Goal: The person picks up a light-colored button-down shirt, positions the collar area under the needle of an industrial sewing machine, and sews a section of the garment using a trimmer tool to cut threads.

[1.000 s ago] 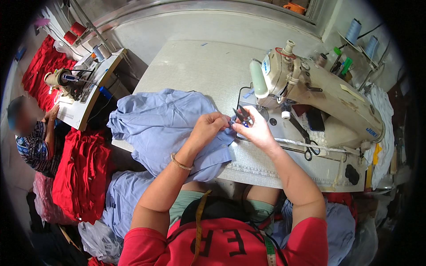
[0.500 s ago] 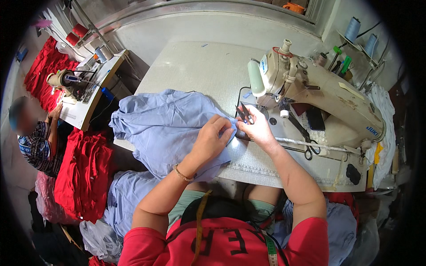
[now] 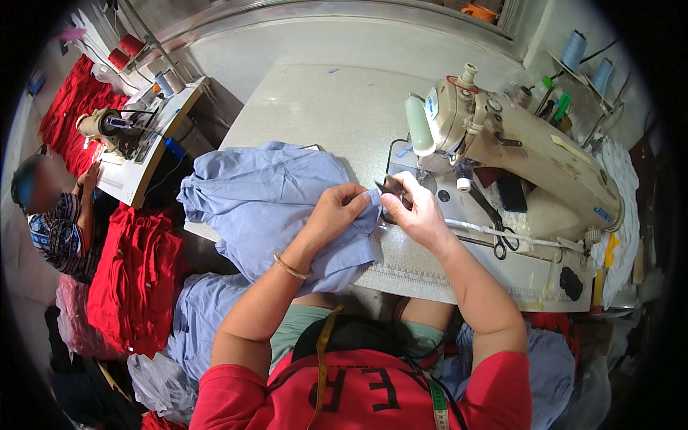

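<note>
A light blue garment lies bunched on the grey sewing table in front of me. My left hand pinches its edge near the right end. My right hand holds small dark thread snips against that same edge, just left of the needle area of the cream sewing machine.
Black scissors lie on the table by the machine base. Thread cones stand at the back right. More blue fabric sits in my lap at the left. At the far left another person sits by a second machine with red garments.
Both hands have stayed together at the garment's edge, shifting slightly toward the machine. The blue fabric has bunched a little differently under my left hand.
</note>
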Available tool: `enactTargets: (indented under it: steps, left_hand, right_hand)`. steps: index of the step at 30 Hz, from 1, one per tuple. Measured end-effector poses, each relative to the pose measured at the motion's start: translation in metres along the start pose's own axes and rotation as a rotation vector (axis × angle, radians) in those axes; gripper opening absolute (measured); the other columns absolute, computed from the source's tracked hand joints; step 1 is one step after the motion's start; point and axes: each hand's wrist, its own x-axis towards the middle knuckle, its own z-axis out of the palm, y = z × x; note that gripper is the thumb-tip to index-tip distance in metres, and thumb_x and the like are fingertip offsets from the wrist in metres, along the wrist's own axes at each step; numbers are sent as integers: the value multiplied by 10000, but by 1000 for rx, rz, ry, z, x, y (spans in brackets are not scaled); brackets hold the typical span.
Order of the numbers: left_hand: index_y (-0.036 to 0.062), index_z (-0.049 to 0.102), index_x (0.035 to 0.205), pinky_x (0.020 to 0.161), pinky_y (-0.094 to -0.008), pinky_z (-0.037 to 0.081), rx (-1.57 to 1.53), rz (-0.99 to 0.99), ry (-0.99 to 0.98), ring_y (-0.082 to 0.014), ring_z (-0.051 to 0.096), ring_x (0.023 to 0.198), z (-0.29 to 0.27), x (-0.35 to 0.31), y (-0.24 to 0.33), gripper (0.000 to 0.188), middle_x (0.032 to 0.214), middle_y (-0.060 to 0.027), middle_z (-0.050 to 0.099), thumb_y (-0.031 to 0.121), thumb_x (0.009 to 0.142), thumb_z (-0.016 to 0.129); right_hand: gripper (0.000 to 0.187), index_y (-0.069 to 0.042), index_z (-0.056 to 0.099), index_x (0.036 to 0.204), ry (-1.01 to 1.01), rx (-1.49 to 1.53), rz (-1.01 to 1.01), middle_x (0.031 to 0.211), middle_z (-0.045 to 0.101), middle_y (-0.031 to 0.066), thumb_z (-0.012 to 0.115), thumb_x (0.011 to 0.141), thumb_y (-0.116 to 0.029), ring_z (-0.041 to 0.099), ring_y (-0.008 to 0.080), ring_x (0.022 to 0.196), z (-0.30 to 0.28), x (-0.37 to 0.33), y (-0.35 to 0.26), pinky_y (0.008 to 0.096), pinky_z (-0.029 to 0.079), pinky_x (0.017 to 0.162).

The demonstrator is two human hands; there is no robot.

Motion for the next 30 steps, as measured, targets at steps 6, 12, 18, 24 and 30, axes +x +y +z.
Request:
enactTargets:
  steps: [6,12,18,24,30]
  left_hand:
    - [-16,632,934,584,-185,380,-85,38,78,-27,465,681,1,-3,-3,181,759,47,575,157,899,589]
    - [3,641,951,561,-162,358,-203,26,57,-4,450,659,1,-5,-1,162,759,60,573,148,900,589]
    - [13,644,964,538,-156,339,-239,16,55,2,432,630,1,-7,2,164,741,72,562,153,904,584]
    - [23,647,967,513,-154,315,-240,-10,50,8,416,605,1,-8,5,166,719,78,552,163,906,583]
    - [33,649,959,509,-158,306,-268,-18,36,4,406,592,1,-8,7,165,706,80,540,176,902,590]
  right_hand:
    - [274,-42,557,932,-31,-313,-31,699,607,145,614,835,-292,605,333,655,5,-9,-11,395,460,571]
    - [262,-40,568,939,49,-346,-95,632,595,127,597,864,-290,604,296,578,8,-8,-1,372,447,526]
    - [257,-52,572,911,32,-388,-116,647,590,142,580,874,-306,594,326,596,8,-7,-3,389,441,534]
    - [261,-48,574,924,2,-325,-66,658,589,141,574,879,-305,583,306,594,8,-6,-2,377,439,549]
    - [255,-50,579,934,-4,-300,-52,657,587,137,570,883,-300,580,299,591,8,-6,0,369,440,553]
